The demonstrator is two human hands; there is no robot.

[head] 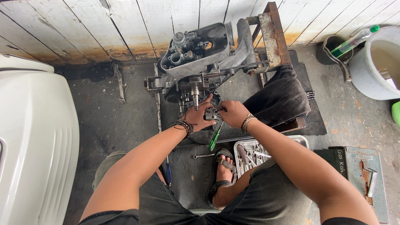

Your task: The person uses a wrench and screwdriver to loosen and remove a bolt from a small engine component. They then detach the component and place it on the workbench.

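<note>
1. The grey engine casing [200, 54] sits tilted against a rusty frame [273, 33], just ahead of me; I judge a hard push could shift it.
2. My left hand [199, 117] curls closed around a small metal part [211, 113] below the casing.
3. My right hand [233, 113] pinches that part and grips a green-handled screwdriver [215, 136]; a slip could jab my sandalled foot [224, 168].
</note>
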